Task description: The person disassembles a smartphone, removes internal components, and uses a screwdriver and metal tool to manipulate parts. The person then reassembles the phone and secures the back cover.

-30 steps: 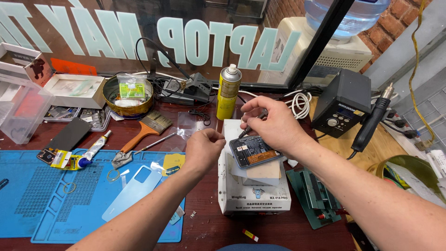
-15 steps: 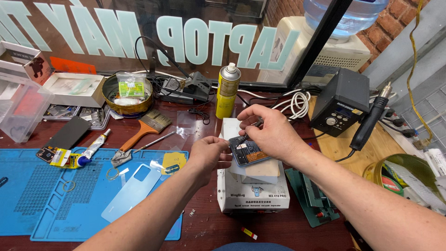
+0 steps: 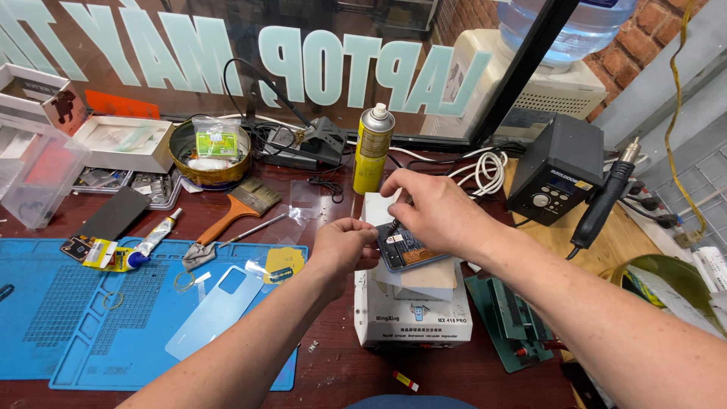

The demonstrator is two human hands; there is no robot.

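Note:
An opened phone (image 3: 413, 254) with its circuit boards showing lies on a white pad on top of a white box-shaped machine (image 3: 413, 322). My left hand (image 3: 344, 246) pinches the phone's left edge with thumb and fingers. My right hand (image 3: 433, 212) hovers over the phone's top end and grips a thin dark tool (image 3: 394, 225), whose tip touches the phone's upper left corner.
A blue work mat (image 3: 68, 318) at the left carries a pale blue phone back cover (image 3: 216, 310), a glue tube (image 3: 155, 238) and a brush (image 3: 231, 212). A yellow spray can (image 3: 372, 151) stands behind the machine. A hot-air station (image 3: 556, 170) and its handle (image 3: 606, 204) are at the right.
My left hand has shifted right to the phone's edge and closed its fingers there. My right hand has dropped slightly lower over the phone.

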